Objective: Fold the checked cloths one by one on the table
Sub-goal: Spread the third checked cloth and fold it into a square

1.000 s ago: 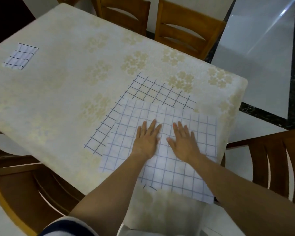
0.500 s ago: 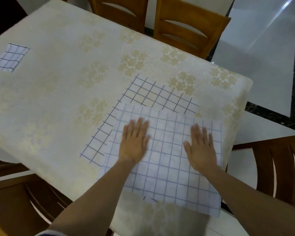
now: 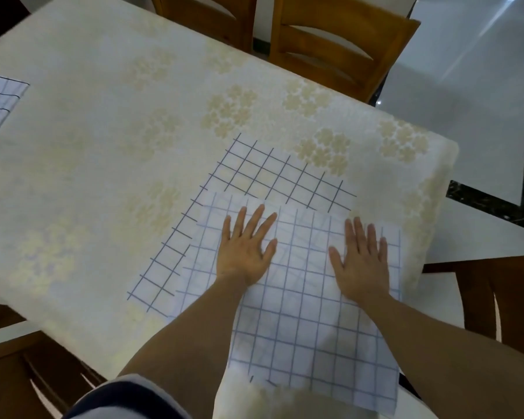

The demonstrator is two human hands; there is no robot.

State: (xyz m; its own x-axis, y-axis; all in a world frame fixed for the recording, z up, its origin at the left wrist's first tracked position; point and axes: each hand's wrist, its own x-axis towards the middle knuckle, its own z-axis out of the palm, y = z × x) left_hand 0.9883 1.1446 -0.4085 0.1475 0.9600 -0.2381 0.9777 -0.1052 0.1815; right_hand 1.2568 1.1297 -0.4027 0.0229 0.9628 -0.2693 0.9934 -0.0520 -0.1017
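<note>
Left grip [image 3: 244, 252] flat on near-far cloth [image 3: 300, 328]

A blue-checked cloth [image 3: 300, 313] is laid flat over a dark-checked cloth [image 3: 279, 173], while a folded cloth [image 3: 0, 101] is set well apart.

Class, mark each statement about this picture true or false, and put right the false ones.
1. The left hand and the right hand both lie flat on the pale-checked cloth. True.
2. The pale-checked cloth partly covers a dark-checked cloth. True.
3. The small checked cloth lies between the hands. False: it lies far left on the table.
4. The left hand pinches a cloth corner. False: its fingers are straight and spread.
5. Wooden chairs stand beyond the table. True.
</note>
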